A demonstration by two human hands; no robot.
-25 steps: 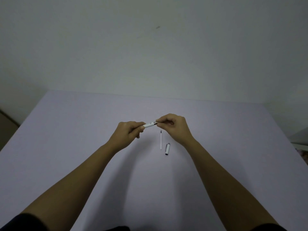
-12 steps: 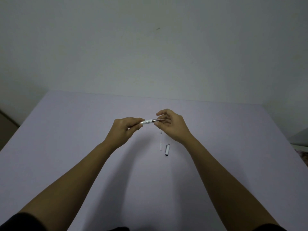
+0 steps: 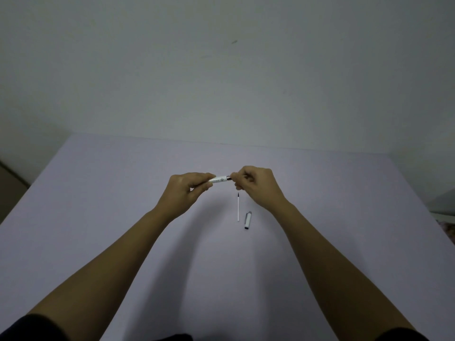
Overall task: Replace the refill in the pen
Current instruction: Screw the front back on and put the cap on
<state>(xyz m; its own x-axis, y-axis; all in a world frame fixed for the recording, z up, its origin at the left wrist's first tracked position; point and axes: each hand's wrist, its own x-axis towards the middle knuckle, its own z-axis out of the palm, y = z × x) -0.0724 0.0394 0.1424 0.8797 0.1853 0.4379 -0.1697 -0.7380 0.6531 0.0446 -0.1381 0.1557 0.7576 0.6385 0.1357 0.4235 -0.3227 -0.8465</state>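
Observation:
A white pen barrel [image 3: 220,179] is held level above the table between both hands. My left hand [image 3: 188,190] grips its left end. My right hand [image 3: 256,184] is closed over its right, dark-tipped end, which is mostly hidden by the fingers. On the table below my right hand lies a thin white refill [image 3: 238,207] with a dark tip pointing away from me. Just right of it lies the white pen cap [image 3: 248,220], its dark opening toward me.
The pale lavender table [image 3: 98,193] spreads wide around my arms and ends at a plain wall at the back. The table's right edge drops off near a grey object [image 3: 443,205] at the far right.
My right hand's fingers, spread along a dark thin part sticking out of the barrel half a second ago, have closed up against the barrel's end. Refill and cap on the table have not moved.

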